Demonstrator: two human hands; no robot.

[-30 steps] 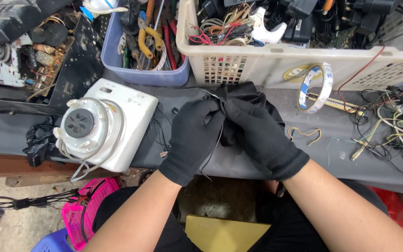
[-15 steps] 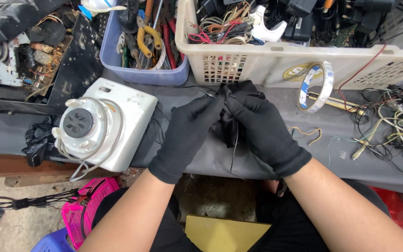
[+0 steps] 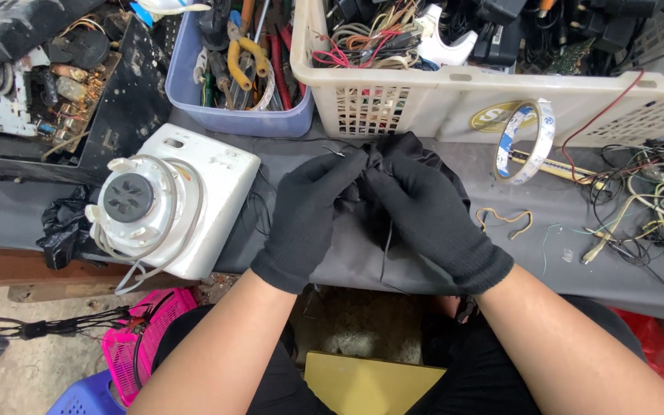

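Both my hands wear black gloves and meet at the middle of the grey bench. My left hand (image 3: 309, 215) and my right hand (image 3: 428, 215) pinch a small black bundle of cloth or cord (image 3: 413, 147) between their fingertips. A thin black thread (image 3: 386, 250) hangs down from it past the bench edge. What lies inside the bundle is hidden by my fingers. A white instant camera (image 3: 167, 207) with a round lens and a white strap lies just left of my left hand.
A cream plastic basket (image 3: 578, 100) of cables and chargers stands behind my hands. A blue tray (image 3: 194, 96) holds pliers and tools. Tape roll (image 3: 524, 138), rubber band (image 3: 505, 219) and tangled wires (image 3: 655, 200) lie right. An opened circuit chassis (image 3: 32, 84) sits far left.
My hands stayed at the same spot while the fingers worked the black bundle. The left hand shifted slightly lower and the thread now hangs straighter.
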